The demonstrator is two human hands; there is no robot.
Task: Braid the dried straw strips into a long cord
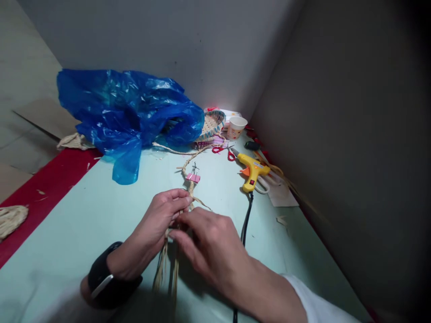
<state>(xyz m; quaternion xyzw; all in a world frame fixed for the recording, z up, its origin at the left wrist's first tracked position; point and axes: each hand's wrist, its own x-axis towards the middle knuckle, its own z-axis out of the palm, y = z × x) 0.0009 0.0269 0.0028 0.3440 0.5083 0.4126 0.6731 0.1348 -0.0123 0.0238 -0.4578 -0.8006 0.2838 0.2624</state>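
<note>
A braided straw cord [186,167] runs from the far side of the table toward me, with a pink binder clip [193,177] gripping it just beyond my hands. My left hand [164,213] pinches the near end of the braid between thumb and fingers. Close beside it, my right hand [210,240] has its thumb and fingers closed on the loose straw strands [175,273], which hang down below both hands. One short strand [202,204] sticks out to the right of the braid. Part of the braid is hidden behind my fingers.
A crumpled blue plastic bag [134,107] fills the back left. Behind the cord stand a woven basket [213,122] and a paper cup [236,128]. At right lie red-handled scissors [230,154] and a yellow glue gun [252,169], its black cable [247,220] running toward me. Grey panels [330,148] border the table.
</note>
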